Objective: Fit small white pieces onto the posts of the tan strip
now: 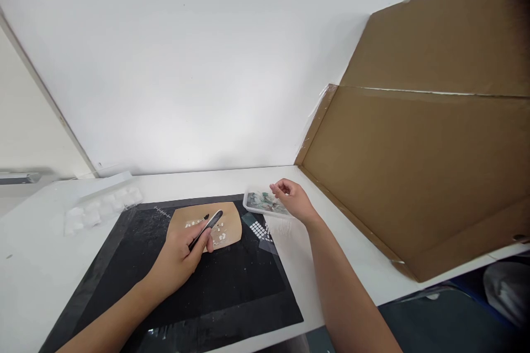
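Observation:
My left hand point(186, 245) is closed around a slim black tool point(216, 217) with a pale edge, whose exact kind I cannot make out. It rests over a tan board point(232, 220) with rounded ends, on which small white pieces point(221, 236) lie scattered. My right hand point(292, 198) hovers at the right end of a shallow white tray point(248, 204) of mixed green, white and clear bits. Its thumb and forefinger are pinched together; anything between them is too small to see. Just below the tray is a dark sheet point(259, 230) with rows of white shapes.
A black mat point(232, 287) lies under the board on the white table point(343, 265). At the back left sit clear plastic packs point(101, 207) with white contents. A large open cardboard piece point(393, 149) leans along the wall at the right.

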Tool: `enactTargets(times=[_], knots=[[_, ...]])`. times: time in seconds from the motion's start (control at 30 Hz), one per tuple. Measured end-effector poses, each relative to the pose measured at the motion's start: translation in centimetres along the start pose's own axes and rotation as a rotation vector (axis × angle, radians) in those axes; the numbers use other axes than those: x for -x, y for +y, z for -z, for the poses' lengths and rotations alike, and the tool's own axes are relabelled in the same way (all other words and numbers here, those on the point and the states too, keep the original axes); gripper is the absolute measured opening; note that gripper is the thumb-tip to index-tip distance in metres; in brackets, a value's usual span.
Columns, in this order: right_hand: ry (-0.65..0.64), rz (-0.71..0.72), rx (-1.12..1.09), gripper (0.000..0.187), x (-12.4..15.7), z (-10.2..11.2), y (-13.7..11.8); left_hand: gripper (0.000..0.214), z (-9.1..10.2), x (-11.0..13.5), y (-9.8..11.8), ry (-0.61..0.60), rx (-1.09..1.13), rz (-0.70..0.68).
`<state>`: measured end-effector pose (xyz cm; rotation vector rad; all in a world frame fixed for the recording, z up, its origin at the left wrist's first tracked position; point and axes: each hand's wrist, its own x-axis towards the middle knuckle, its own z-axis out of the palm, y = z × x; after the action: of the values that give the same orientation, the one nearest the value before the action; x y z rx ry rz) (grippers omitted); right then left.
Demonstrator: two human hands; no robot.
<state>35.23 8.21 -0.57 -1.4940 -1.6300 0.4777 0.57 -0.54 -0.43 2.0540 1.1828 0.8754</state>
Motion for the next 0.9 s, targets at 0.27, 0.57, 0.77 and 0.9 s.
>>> enactTargets(times=[0.27,0.57,0.77,0.9], knots=[[0.030,-0.017,-0.089,0.042,-0.1,0.0,0.4,0.039,0.0,0.1,-0.1,-0.014,0.004,0.039],[0.054,-0.089,-0.034,0.028,-0.5,-0.2,1.7,0.039,0.0,-0.1,0.1,-0.014,0.005,0.030],[0.022,-0.104,0.074,0.028,-0.4,-0.2,1.6,0.037,0.1,0.0,-0.1,-0.008,0.002,0.021],[0.001,-0.073,0.163,0.031,-0.3,-0.1,1.7,0.037,0.1,0.0,0.0,-0.005,-0.007,0.015]])
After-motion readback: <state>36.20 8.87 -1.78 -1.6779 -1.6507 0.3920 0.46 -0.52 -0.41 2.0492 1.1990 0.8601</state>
